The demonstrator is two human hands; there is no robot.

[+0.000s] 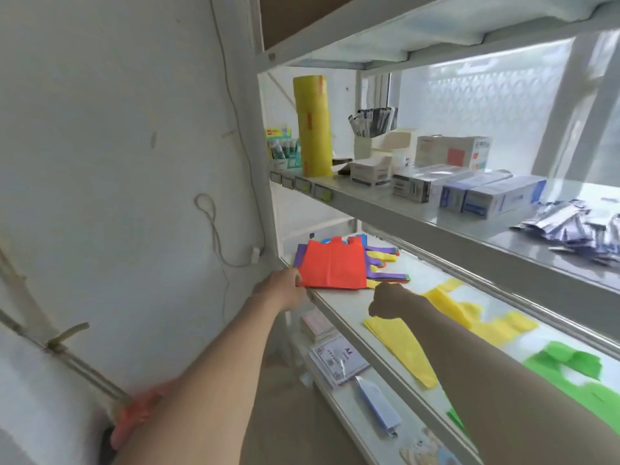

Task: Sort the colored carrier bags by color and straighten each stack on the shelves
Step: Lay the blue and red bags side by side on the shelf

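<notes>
A mixed stack of carrier bags lies at the left end of the middle shelf [339, 307], with a red bag [332, 266] on top and purple [385, 275], yellow and blue edges showing beneath. My left hand [283, 290] pinches the stack's near left corner. My right hand [389, 300] rests just right of the stack with its fingers curled; what they hold is hidden. A yellow bag [402, 347] and more yellow bags [483, 317] lie under and beyond my right forearm. Green bags [567, 367] lie further right.
The shelf above holds a yellow film roll [313, 125], several white and blue boxes [469, 193] and loose sachets [570, 223]. The shelf below carries cards and a blue packet [377, 406]. A white wall with a hanging cord [214, 226] stands at the left.
</notes>
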